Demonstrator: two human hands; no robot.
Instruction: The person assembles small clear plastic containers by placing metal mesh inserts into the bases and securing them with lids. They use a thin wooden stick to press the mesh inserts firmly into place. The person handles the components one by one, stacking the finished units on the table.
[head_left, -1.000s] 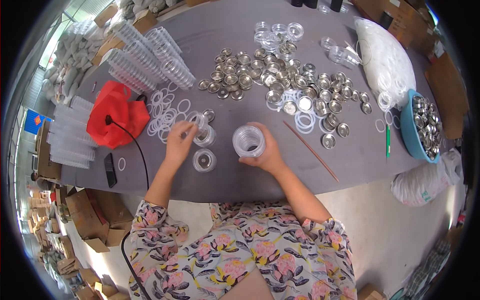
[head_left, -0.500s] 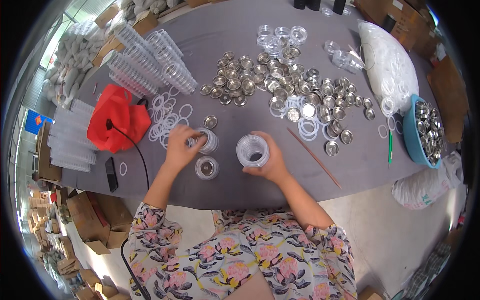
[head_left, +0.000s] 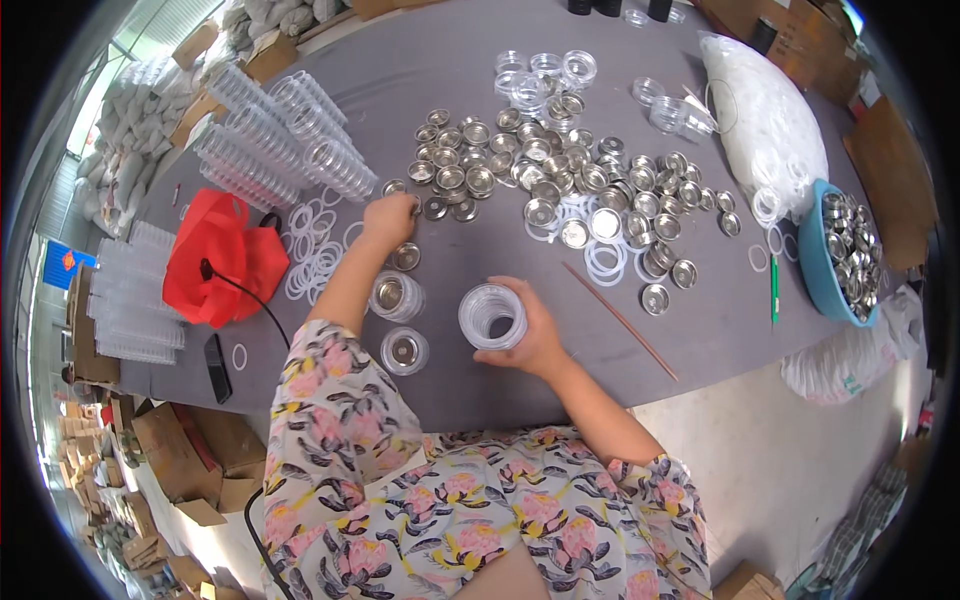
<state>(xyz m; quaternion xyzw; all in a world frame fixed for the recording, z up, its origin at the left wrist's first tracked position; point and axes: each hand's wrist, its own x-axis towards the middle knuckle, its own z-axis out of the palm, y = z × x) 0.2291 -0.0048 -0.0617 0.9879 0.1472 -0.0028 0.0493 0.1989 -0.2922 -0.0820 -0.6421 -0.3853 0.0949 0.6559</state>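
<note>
Since half a second earlier, my left hand [head_left: 392, 218] had moved away from a short stack of clear cups [head_left: 402, 298] toward the far edge of the desk [head_left: 465, 388], reaching the left end of the loose metal caps [head_left: 541, 190]. Its fingertips were too hidden for me to tell whether they gripped a cap. My right hand [head_left: 530, 335] stayed curled around a column of clear cups [head_left: 475, 318], grasping it from the right, near the middle of the near edge.

Between my arms, the short stack stood with a metal cap on top; a cup with a cap in it [head_left: 404, 352] was just beside it, toward the near edge, and a single cap [head_left: 405, 257] lay on its far side. White rings [head_left: 322, 258] were scattered left of my left forearm, near a red cloth [head_left: 228, 262]. Tall rows of clear cups [head_left: 280, 135] stood toward the far left corner. A brown stick [head_left: 620, 321] lay right of my right hand, and a blue basin [head_left: 814, 260] of caps rested at the right edge.
</note>
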